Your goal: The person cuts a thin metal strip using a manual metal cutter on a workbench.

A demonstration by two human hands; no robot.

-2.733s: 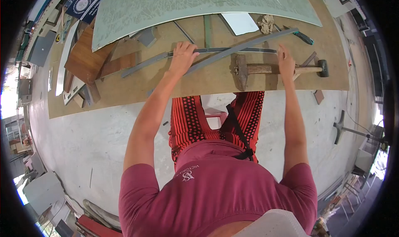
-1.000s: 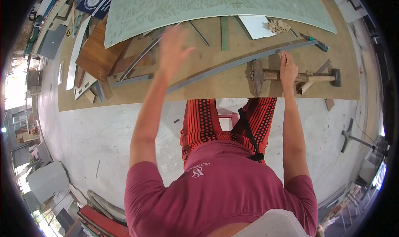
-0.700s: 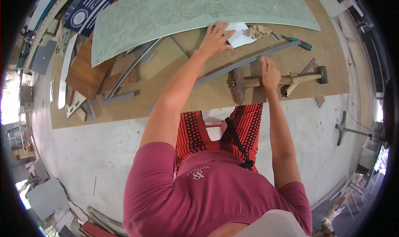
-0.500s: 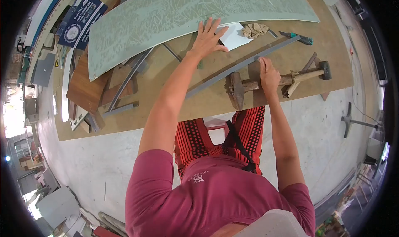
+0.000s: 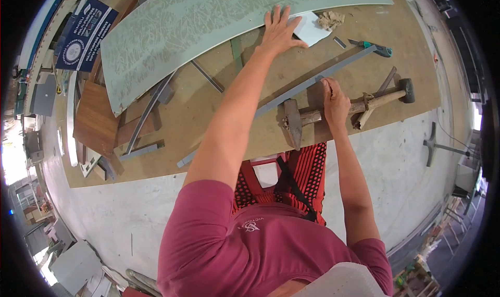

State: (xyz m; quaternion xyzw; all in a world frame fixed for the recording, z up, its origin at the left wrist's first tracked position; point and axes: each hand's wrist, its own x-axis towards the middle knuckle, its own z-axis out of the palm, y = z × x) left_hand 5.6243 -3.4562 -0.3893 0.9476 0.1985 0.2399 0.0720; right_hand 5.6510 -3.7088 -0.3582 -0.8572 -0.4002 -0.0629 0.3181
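My left hand (image 5: 281,32) lies with its fingers spread at the near edge of a large pale green patterned panel (image 5: 177,41), its thumb by a white sheet (image 5: 312,30). My right hand (image 5: 336,103) is closed, thumb and forefinger pinching the near edge of a long grey strip (image 5: 291,92) that runs diagonally across the table. Beneath the right hand lies a hammer with a heavy metal head (image 5: 293,124); its wooden handle is partly hidden. A crumpled brown paper (image 5: 332,21) sits beside the white sheet.
A black-headed mallet (image 5: 408,90) and a green-handled utility knife (image 5: 381,49) lie on the brown table (image 5: 219,133) at the right. Brown wooden boards (image 5: 97,117), thin strips and a blue box (image 5: 87,34) are at the left. A metal stand (image 5: 431,145) is beyond the table's right edge.
The green panel has shifted away from me, with my left hand moving forward and right. The white sheet and crumpled paper have also moved away. My right hand stays at the strip.
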